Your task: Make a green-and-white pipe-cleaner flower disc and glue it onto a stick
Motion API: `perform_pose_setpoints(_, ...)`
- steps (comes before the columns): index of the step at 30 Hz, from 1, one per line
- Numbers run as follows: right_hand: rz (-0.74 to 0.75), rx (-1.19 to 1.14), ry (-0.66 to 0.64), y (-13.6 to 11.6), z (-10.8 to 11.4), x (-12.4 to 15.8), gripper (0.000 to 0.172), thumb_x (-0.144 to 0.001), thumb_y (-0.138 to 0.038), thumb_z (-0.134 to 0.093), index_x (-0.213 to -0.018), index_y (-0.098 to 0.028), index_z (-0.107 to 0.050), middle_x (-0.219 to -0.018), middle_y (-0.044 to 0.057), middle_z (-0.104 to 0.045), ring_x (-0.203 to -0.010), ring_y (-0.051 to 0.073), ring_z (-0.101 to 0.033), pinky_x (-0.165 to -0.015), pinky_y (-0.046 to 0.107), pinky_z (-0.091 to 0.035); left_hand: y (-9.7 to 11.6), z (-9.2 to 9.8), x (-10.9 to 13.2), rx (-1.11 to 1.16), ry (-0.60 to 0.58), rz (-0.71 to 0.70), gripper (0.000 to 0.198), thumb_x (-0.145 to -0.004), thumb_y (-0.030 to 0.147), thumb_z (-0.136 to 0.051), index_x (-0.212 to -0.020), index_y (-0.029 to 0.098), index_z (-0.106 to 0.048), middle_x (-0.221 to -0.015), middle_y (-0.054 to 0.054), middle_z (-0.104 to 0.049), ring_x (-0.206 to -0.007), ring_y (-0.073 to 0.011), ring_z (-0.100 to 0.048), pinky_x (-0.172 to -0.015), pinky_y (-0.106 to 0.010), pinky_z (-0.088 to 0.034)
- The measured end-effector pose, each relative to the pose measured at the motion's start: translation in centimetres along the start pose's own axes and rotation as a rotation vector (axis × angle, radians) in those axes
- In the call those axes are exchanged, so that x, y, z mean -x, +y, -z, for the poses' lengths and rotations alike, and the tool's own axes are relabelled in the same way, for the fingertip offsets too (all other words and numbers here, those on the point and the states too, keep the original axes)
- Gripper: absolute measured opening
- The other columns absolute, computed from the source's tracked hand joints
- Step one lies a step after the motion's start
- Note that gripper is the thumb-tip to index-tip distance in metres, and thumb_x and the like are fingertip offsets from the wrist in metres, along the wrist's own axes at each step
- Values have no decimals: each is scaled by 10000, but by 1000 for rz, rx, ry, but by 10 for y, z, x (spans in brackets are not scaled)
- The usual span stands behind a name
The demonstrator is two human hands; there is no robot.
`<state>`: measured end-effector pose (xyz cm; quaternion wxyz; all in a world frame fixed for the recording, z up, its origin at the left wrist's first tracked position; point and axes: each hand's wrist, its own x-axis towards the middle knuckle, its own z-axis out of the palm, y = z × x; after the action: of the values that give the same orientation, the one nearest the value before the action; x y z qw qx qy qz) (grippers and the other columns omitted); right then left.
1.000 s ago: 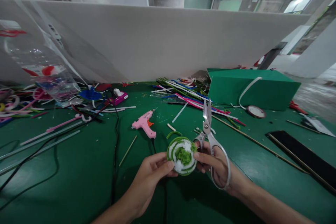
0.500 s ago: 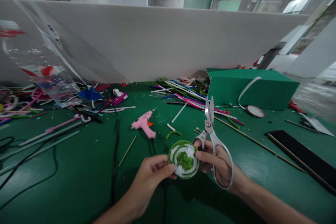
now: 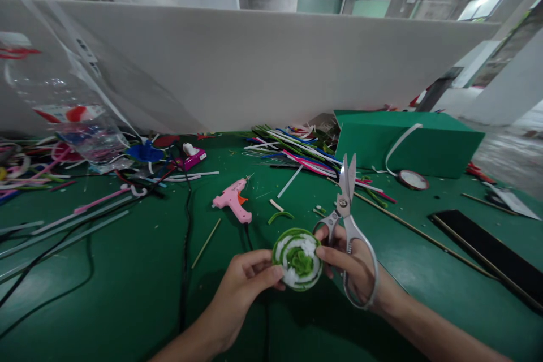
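A round coil of green and white pipe cleaner (image 3: 297, 260) is held up between both hands, its spiral face toward me. My left hand (image 3: 255, 281) pinches its left edge between thumb and fingers. On the opposite edge, the thumb and fingertips of my right hand (image 3: 350, 260) grip the coil as well. Metal scissors (image 3: 348, 203) hang on that same right hand, blades pointing up and slightly apart, one handle loop around the fingers. Just beyond the coil lie a short green pipe cleaner piece (image 3: 280, 215) and a small white one (image 3: 276, 205).
A pink glue gun (image 3: 233, 200) lies left of centre, its cord running toward me. Behind are a heap of coloured pipe cleaners (image 3: 292, 144) and a green box (image 3: 407, 144). A black phone-like slab (image 3: 487, 249) lies right; a clear plastic bottle (image 3: 63, 107) leans left.
The scissors have tilted a little to the right in my right hand. The coil and both hands have stayed almost in place.
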<state>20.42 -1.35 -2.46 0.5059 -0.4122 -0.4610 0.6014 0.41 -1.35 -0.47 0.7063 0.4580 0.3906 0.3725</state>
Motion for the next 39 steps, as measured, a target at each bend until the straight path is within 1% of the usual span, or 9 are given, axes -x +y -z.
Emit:
perform_pose_setpoints(7,-65,-103,-12,3,-1,-2,179,-759,-238,-668,-876,-169,-552,-715,-22,-508,-574,85,-489,-480,199,-414,-14,8,0,189,149,40,202,-784,332,-618,-906,192,-697,-899,-51,-695,-846,-205,-599,-757,-319,-472)
perform_pose_setpoints(11,-76,-98,-86,5,-3,0,179,-772,-238,-659,-902,-164,-562,-751,-9,-519,-598,91,-497,-477,196,-422,-9,6,1,109,13,52,242,-771,300,-638,-966,164,-683,-902,-67,-706,-866,-205,-604,-762,-292,-454)
perform_pose_setpoints(13,-60,-63,-101,7,-3,1,180,-785,-242,-649,-922,-163,-561,-760,-6,-523,-608,93,-500,-490,200,-431,-6,4,1,72,-80,36,307,-722,264,-688,-1009,156,-665,-935,-74,-705,-881,-215,-606,-779,-301,-451)
perform_pose_setpoints(15,-45,-46,-96,8,-4,2,182,-792,-247,-644,-928,-165,-556,-759,-7,-521,-614,95,-500,-500,203,-435,-6,3,-1,26,-126,29,365,-663,228,-737,-1012,160,-657,-948,-71,-706,-881,-224,-611,-783,-310,-453)
perform_pose_setpoints(17,-34,-50,-91,9,-3,1,189,-790,-253,-647,-930,-168,-554,-762,-7,-519,-620,96,-498,-496,201,-433,-8,3,-2,-31,-123,19,359,-642,214,-751,-985,161,-659,-945,-67,-707,-874,-228,-615,-774,-314,-456)
perform_pose_setpoints(23,-21,-56,-103,11,-2,0,182,-786,-247,-649,-927,-172,-562,-769,-7,-522,-611,93,-500,-485,196,-431,-11,4,-3,-77,-127,5,248,-696,219,-705,-928,139,-671,-907,-72,-715,-842,-219,-617,-754,-314,-452)
perform_pose_setpoints(28,-41,-84,-106,13,-3,1,186,-778,-249,-655,-918,-170,-562,-748,-10,-516,-588,87,-492,-474,193,-418,-10,4,-4,-59,-152,-9,269,-698,214,-703,-951,128,-673,-882,-72,-717,-835,-217,-614,-745,-309,-448)
perform_pose_setpoints(35,-40,-62,-93,8,-3,-1,193,-769,-259,-662,-904,-168,-558,-748,-13,-512,-587,88,-491,-469,191,-419,-8,5,-3,-67,-135,39,336,-666,240,-732,-975,137,-646,-925,-73,-704,-862,-224,-614,-771,-320,-448)
perform_pose_setpoints(39,-70,0,-124,8,-3,2,224,-766,-290,-664,-919,-168,-555,-752,-8,-516,-600,99,-495,-491,208,-425,-6,4,-2,-24,-93,45,317,-695,272,-708,-974,140,-637,-912,-71,-691,-851,-215,-602,-739,-307,-456)
